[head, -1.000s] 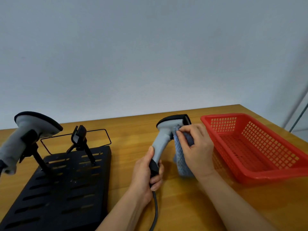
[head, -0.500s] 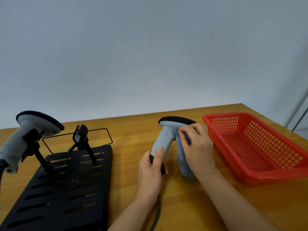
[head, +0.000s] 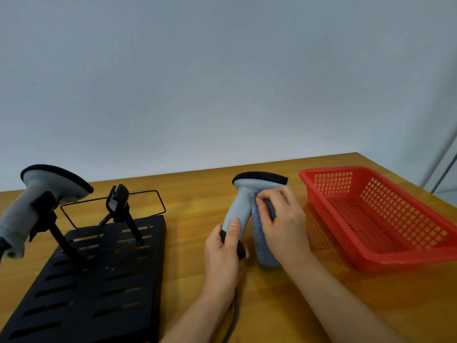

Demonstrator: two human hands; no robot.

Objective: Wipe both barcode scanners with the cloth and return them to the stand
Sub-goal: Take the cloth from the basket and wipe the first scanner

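A smooth wooden worktop [head: 247,318] of warm orange-brown carries everything, set against a plain pale wall. At the left lies a matte black stand [head: 99,280], a flat slab cut with rows of short slots, from which two thin angled posts rise; the nearer post at the far left carries a parked scanner [head: 37,201], grey-bodied with a black rim around its broad head, while the second cradle [head: 117,201] stands bare. At the right sits a glossy red plastic basket [head: 371,258], rectangular with lattice walls and floor. Between stand and basket, above the worktop, is the held scanner [head: 243,201], pistol-shaped, smooth light grey with a black cap on its head and a black base from which a dark cable [head: 233,320] trails toward the camera. The left hand [head: 223,258] is closed around the lower grip, thumb laid up the handle. The right hand [head: 282,224] is curled, pinching a nubby blue-grey cloth [head: 263,246] against the scanner's neck just under the head, the rest of it hanging down.
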